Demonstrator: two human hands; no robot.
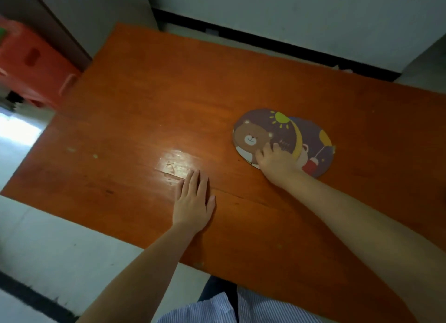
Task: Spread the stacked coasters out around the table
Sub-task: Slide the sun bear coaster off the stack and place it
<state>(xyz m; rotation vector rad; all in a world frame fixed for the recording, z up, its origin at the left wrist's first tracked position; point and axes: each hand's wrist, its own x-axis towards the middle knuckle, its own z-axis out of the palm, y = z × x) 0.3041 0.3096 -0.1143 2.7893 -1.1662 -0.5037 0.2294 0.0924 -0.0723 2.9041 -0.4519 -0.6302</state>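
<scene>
Two bear-print coasters point(284, 139) overlap near the worktop's point(149, 110) right edge. Right hand point(277, 159) presses the top one, no closed grip; left hand point(193, 202) flat, released. Separation just begun; next, slide apart.

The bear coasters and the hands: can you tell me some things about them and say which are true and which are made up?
1. The right hand is on the top coaster. True.
2. The left hand is holding a coaster. False: it lies flat and empty on the table.
3. The coasters are spread all around the table. False: they overlap in one pile, with a lower coaster peeking out to the right.
4. The top coaster shows a brown bear. True.
5. The table is blue. False: it is orange-brown wood.
</scene>
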